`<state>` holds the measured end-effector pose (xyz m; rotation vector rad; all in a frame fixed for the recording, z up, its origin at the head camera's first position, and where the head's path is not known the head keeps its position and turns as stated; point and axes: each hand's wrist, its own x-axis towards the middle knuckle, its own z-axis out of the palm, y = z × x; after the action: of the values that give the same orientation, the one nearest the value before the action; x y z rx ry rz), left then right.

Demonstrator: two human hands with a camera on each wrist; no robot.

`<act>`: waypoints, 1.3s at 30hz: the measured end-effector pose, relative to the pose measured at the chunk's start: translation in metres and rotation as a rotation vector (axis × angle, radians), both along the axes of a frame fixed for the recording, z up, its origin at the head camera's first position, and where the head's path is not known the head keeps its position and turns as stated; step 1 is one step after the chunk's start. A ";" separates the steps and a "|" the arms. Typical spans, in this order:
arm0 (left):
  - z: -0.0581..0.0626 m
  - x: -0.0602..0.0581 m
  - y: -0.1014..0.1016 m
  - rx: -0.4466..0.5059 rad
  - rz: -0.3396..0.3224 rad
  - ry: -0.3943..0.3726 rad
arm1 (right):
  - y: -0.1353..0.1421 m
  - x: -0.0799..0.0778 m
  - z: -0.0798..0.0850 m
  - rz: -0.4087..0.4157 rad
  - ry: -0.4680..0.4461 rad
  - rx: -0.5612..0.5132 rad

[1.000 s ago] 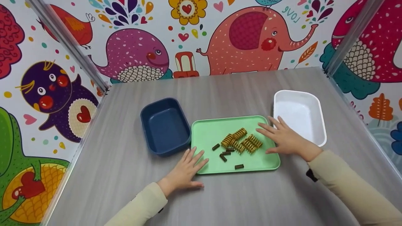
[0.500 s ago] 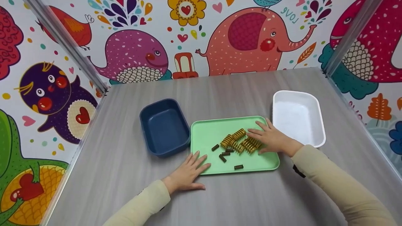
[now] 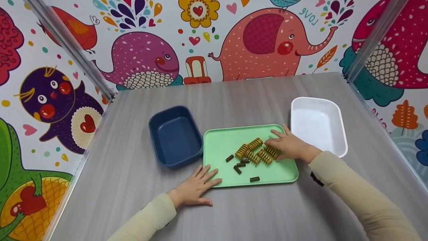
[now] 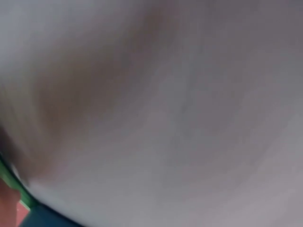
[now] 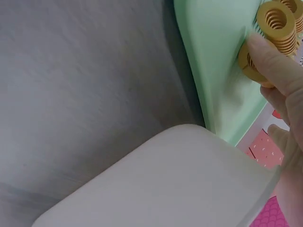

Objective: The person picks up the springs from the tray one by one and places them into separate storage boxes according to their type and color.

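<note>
A green tray [image 3: 220,140] bears several thick gold coil springs [image 3: 242,151] and several small dark springs [image 3: 254,179]. My right hand [image 3: 290,145] reaches over the tray's right side and pinches the rightmost gold spring [image 3: 272,151] between thumb and index finger. In the right wrist view the thumb [image 5: 272,59] lies against this spring's end, with another gold spring [image 5: 276,21] beside it. My left hand [image 3: 194,187] is spread at the tray's near left corner, fingertips over the rim and thumb on the table. The left wrist view is mostly blurred tabletop.
A dark blue bin [image 3: 175,137] stands at the tray's left side. Close to the tray's right rear corner is a white bin [image 3: 317,125]. Printed panels [image 3: 143,60] on metal posts border the grey table [image 3: 220,103] at the back and sides.
My right hand has moved left from beside the white bin onto the rightmost gold spring, which now sits slightly apart from its neighbour. The left hand has shifted slightly at the tray corner.
</note>
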<state>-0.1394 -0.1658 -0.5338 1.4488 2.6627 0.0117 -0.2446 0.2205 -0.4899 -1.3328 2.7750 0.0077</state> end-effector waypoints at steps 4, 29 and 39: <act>0.001 -0.001 -0.001 -0.013 0.003 -0.027 | -0.001 -0.003 0.001 -0.009 -0.014 0.020; -0.004 -0.001 -0.001 0.021 0.006 -0.050 | -0.007 -0.013 0.003 -0.014 -0.074 -0.035; -0.004 -0.001 -0.001 0.002 0.007 -0.048 | 0.001 -0.016 0.013 -0.047 -0.083 -0.228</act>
<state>-0.1407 -0.1664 -0.5381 1.4208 2.6308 0.0489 -0.2601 0.2216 -0.4769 -1.2778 2.8029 -0.3688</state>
